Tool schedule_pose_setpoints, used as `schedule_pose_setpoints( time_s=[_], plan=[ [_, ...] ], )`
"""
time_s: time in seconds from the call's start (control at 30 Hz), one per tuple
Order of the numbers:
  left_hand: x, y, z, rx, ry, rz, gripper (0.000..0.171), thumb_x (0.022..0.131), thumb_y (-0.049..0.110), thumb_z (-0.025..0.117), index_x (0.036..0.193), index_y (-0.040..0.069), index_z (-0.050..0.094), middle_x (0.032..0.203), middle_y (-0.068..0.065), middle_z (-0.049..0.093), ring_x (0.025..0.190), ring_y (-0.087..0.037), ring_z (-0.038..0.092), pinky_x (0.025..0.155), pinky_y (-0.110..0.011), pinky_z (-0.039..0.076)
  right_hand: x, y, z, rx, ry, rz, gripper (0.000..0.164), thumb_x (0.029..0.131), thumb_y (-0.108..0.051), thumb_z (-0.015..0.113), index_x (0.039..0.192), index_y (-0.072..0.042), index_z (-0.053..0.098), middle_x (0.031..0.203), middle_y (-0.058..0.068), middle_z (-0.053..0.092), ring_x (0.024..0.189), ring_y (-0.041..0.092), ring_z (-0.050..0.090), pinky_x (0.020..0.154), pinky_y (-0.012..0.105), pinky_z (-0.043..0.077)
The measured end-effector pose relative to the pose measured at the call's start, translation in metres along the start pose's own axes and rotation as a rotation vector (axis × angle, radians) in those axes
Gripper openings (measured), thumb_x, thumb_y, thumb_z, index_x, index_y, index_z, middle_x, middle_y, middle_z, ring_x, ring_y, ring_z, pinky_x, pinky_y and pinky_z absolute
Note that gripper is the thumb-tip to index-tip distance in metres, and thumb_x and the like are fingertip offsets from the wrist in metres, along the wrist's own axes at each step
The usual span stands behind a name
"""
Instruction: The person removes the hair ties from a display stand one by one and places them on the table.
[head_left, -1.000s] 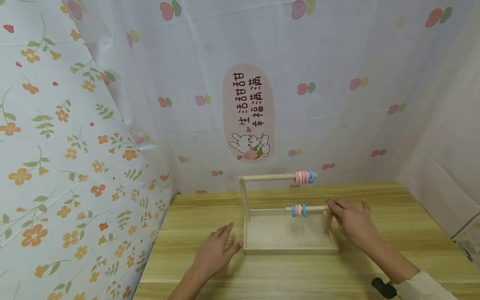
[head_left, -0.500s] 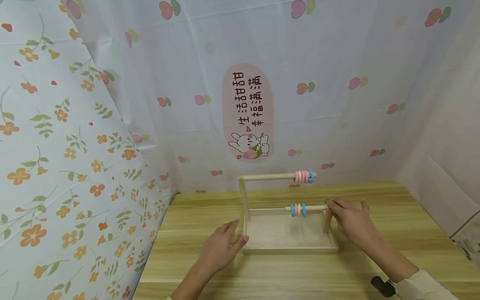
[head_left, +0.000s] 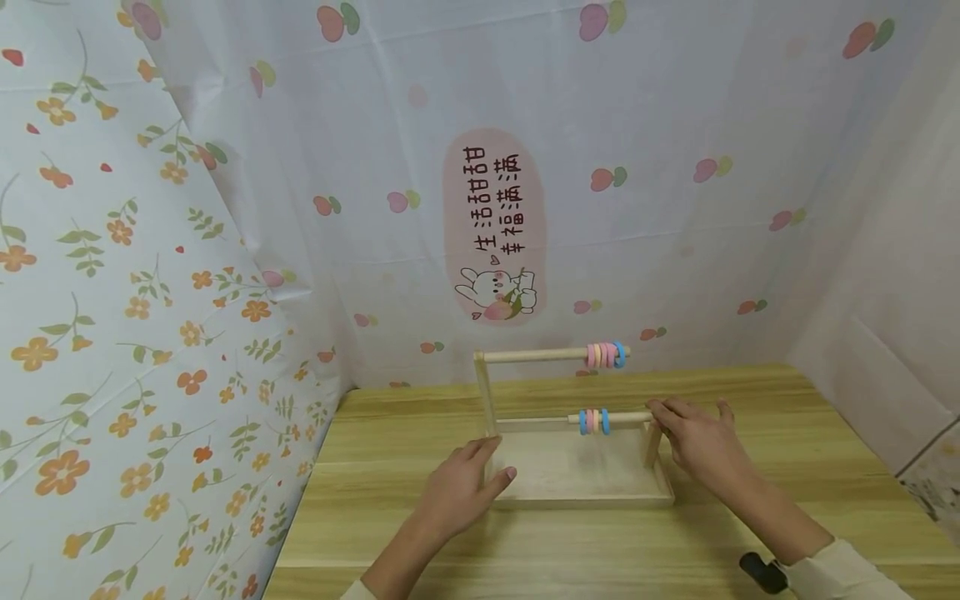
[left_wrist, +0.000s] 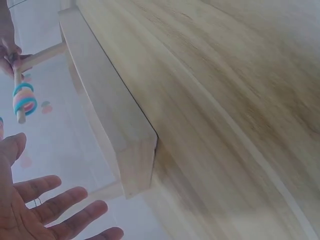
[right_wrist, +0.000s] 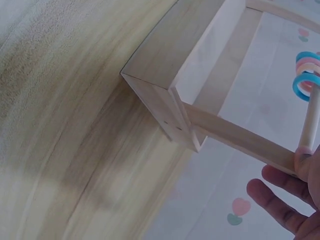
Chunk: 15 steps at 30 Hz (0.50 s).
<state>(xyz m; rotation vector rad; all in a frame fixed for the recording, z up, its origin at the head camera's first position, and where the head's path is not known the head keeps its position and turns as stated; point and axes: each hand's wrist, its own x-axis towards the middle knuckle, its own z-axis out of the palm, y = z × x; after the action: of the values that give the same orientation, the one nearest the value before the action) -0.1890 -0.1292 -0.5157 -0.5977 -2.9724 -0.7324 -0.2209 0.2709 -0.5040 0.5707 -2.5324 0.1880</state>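
A wooden rack (head_left: 577, 502) with a shallow tray base stands on the table. Its upper rod (head_left: 536, 356) carries several pink, cream and blue rings (head_left: 603, 356) near the free end. On the shorter lower rod (head_left: 628, 417) hang more blue, pink and cream rings (head_left: 592, 422). My right hand (head_left: 708, 442) pinches the top of the right post, where the lower rod joins it; the thumb lies on the rod in the right wrist view. My left hand (head_left: 461, 487) is at the tray's left end, fingers extended and spread; whether it touches the wood I cannot tell.
The rack sits on a wood-grain table (head_left: 390, 417). Behind it hangs a pale printed cloth (head_left: 375, 125), and a floral cloth (head_left: 150, 333) borders the left side. A dark object (head_left: 762, 572) shows beside my right sleeve.
My left hand has moved right and slightly up, from beside the tray to its left end. The right hand keeps its hold on the post, and the rings look unmoved.
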Motion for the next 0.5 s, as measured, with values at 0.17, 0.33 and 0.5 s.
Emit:
schedule_pose_setpoints(
  time_s=[0.17, 0.33, 0.5],
  plan=[
    [0.005, 0.006, 0.003, 0.006, -0.006, 0.013, 0.067, 0.114, 0.06, 0.052, 0.163, 0.014, 0.056, 0.159, -0.014, 0.063, 0.143, -0.042, 0.064, 0.104, -0.063, 0.061, 0.0, 0.0, 0.0, -0.002, 0.001, -0.004, 0.036, 0.092, -0.005, 0.087, 0.126, -0.006, 0.079, 0.108, 0.009, 0.079, 0.086, 0.033, 0.078, 0.091, 0.094, 0.045],
    [0.01, 0.01, 0.005, 0.007, -0.026, 0.024, 0.069, 0.114, 0.064, 0.049, 0.164, 0.017, 0.055, 0.16, -0.012, 0.063, 0.144, -0.04, 0.064, 0.105, -0.063, 0.06, 0.001, -0.001, -0.002, -0.007, -0.002, -0.007, 0.035, 0.092, -0.006, 0.087, 0.126, -0.007, 0.079, 0.11, 0.01, 0.079, 0.087, 0.041, 0.079, 0.091, 0.093, 0.045],
    [0.016, 0.017, 0.006, -0.004, -0.019, 0.038, 0.066, 0.114, 0.061, 0.052, 0.163, 0.016, 0.056, 0.159, -0.01, 0.064, 0.142, -0.037, 0.065, 0.107, -0.06, 0.06, 0.001, -0.001, -0.004, -0.003, -0.04, 0.011, 0.035, 0.095, -0.006, 0.084, 0.129, -0.006, 0.078, 0.115, 0.012, 0.079, 0.093, 0.049, 0.079, 0.094, 0.094, 0.044]
  ],
)
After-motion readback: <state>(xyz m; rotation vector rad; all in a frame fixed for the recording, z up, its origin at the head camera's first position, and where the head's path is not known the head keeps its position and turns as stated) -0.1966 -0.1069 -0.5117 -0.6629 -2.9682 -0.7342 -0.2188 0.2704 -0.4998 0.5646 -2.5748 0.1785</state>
